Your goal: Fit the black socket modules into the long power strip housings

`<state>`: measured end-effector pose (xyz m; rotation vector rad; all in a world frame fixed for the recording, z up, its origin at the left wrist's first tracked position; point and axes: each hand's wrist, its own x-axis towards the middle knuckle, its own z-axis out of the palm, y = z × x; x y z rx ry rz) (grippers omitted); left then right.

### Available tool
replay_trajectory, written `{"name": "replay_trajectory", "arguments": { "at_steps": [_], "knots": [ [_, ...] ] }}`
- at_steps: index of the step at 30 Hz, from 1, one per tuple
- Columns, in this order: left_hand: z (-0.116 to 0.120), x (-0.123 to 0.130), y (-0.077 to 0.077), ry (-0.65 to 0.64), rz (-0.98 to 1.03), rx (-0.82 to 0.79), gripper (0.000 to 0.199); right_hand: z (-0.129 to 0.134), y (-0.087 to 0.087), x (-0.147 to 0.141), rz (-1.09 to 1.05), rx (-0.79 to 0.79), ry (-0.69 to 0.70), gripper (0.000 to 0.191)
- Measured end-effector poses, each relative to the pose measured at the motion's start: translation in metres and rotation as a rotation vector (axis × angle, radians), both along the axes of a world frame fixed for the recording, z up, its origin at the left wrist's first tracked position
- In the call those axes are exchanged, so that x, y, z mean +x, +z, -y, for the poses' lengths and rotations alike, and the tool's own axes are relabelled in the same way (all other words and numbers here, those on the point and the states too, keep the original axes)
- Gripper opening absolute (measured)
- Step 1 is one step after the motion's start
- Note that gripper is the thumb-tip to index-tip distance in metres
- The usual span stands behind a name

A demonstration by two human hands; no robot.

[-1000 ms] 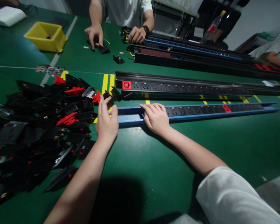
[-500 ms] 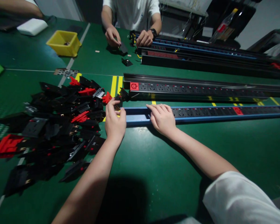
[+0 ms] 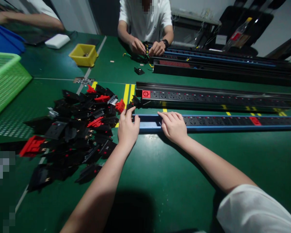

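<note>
A long blue rail (image 3: 149, 125) lies across the green table, filled with black socket modules (image 3: 213, 121) and one red module (image 3: 255, 121) from its middle rightward. At the rail's left end is my left hand (image 3: 128, 127), thumb and fingers apart around the end, with nothing visible held. My right hand (image 3: 174, 127) rests over the rail where the row of modules starts, its fingers laid flat and covering what is beneath. Between the hands the rail's channel shows bare. Loose black modules (image 3: 57, 129) and red ones (image 3: 32, 145) are heaped left of my left hand.
Behind the blue rail lies a black rail (image 3: 196, 97) with sockets. Across the table a person's hands (image 3: 157, 48) work at wires by more rails. A yellow bin (image 3: 83, 55), a green basket (image 3: 8, 81) and a white box (image 3: 57, 41) stand at the left.
The view has shifted, so the scene sits further right and lower, and more of the green basket shows. My hands keep their places on the rail. The other person's left-side hand has moved to the wires.
</note>
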<state>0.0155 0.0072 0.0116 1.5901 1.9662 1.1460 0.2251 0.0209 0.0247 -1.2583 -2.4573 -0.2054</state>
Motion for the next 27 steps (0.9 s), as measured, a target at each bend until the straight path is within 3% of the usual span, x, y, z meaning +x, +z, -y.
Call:
{"name": "replay_trajectory", "arguments": {
  "at_steps": [10,19,24,27],
  "knots": [
    [0.001,0.0,-0.007,0.054,0.007,0.088,0.043,0.0,-0.001,0.001,-0.01,0.005,0.015,0.044],
    [0.003,-0.004,-0.011,0.057,0.237,0.237,0.037,0.001,-0.001,0.003,-0.004,0.027,0.021,0.043],
    [0.006,-0.003,-0.011,0.156,0.3,0.282,0.023,0.001,-0.002,0.005,-0.004,0.03,0.041,0.045],
    [0.009,-0.003,-0.01,0.208,0.266,0.316,0.025,0.001,-0.002,0.006,-0.003,0.032,0.052,0.046]
  ]
}}
